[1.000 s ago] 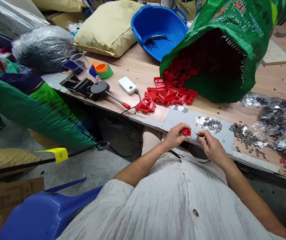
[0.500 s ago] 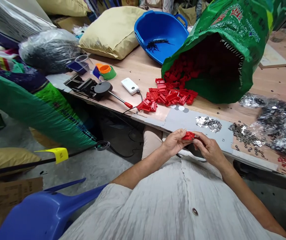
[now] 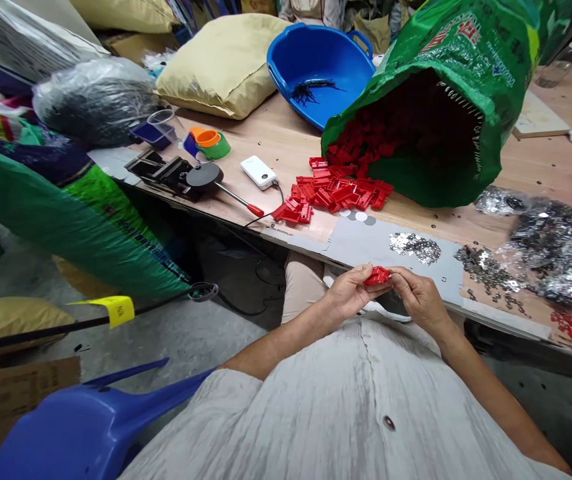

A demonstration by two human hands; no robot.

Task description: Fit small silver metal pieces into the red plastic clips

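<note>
Between my hands, just off the table's front edge, is a small red plastic housing (image 3: 377, 275). My left hand (image 3: 349, 292) grips it from the left between thumb and fingers. The fingertips of my right hand (image 3: 420, 297) are pinched together at its right end; whatever they hold there is too small to make out. Similar red plastic housings (image 3: 333, 192) lie heaped on the table, spilling from the mouth of a green sack (image 3: 421, 190). Small shiny metal pieces (image 3: 415, 247) are spread on a grey sheet (image 3: 356, 241) beyond my hands, with darker metal pieces (image 3: 489, 269) to the right.
A black clamp-like device (image 3: 181, 175) with a red-tipped lever stands left on the table (image 3: 286, 143), near a white power bank (image 3: 259, 172). Behind are a blue basin (image 3: 316, 57) and a pale sack (image 3: 221, 63). A blue chair (image 3: 81, 427) stands at lower left.
The red housing has tilted slightly in my left hand. My right hand's fingers have shifted a little up against its right end, more closely pinched.
</note>
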